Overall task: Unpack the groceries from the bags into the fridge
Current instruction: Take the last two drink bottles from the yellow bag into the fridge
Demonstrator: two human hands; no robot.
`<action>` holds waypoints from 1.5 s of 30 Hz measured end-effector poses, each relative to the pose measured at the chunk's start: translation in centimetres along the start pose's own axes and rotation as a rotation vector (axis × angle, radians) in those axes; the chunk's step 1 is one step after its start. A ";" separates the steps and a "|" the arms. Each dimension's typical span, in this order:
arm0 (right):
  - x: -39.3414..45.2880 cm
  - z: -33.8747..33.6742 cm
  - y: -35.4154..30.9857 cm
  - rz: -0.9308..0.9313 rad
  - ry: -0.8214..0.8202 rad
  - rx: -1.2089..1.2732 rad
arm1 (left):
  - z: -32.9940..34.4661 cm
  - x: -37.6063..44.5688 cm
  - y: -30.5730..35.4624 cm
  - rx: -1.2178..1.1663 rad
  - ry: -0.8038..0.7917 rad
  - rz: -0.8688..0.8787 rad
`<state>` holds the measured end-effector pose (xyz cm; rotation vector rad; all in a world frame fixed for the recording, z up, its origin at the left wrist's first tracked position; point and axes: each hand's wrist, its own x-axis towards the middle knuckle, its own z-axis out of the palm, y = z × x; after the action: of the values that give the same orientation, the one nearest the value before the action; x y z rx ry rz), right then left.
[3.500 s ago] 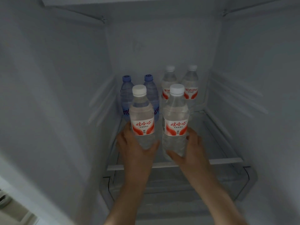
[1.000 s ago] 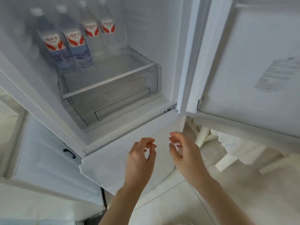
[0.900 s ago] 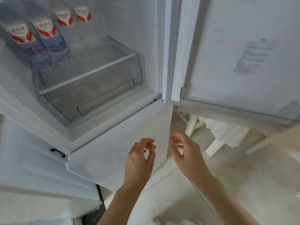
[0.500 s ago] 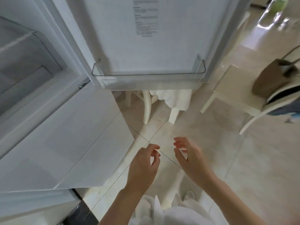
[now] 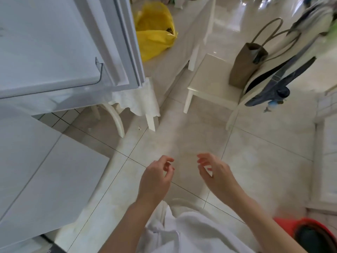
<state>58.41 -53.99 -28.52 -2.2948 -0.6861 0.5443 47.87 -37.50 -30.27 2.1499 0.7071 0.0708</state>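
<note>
My left hand (image 5: 156, 179) and my right hand (image 5: 217, 175) hang side by side over the tiled floor, fingers loosely curled, both holding nothing. The open fridge door (image 5: 54, 52) fills the upper left, with its lower door (image 5: 36, 170) below it. A yellow plastic bag (image 5: 155, 33) lies on the white table at the top. A brown handled bag (image 5: 246, 64) stands on a white chair (image 5: 209, 84) at the right. The fridge's inside and the bottles are out of view.
A white table with a lace cloth (image 5: 138, 99) stands just behind the fridge door. Dark clothing (image 5: 273, 84) hangs over the chair back. A red container (image 5: 310, 232) sits at the bottom right. Pale tiled floor (image 5: 182, 136) lies between table and chair.
I set two water bottles in the fridge and let go. My view has swung right, away from the fridge toward the table and chair. Both hands stay empty in front of me.
</note>
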 end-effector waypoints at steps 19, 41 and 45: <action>27.5 -9.6 1.7 -0.079 -0.036 -0.097 | 0.7 28.3 5.9 0.130 -0.100 0.009; 59.1 -19.3 2.6 -0.377 -0.354 -0.259 | 0.6 52.8 12.2 0.143 0.035 -0.354; 64.3 -20.8 2.1 -0.468 -0.426 -0.278 | -0.6 56.4 13.6 0.149 0.146 -0.395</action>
<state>120.20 -26.50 -27.94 -2.1643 -1.5411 0.7515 101.28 -14.87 -30.55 2.1183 1.2433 -0.0366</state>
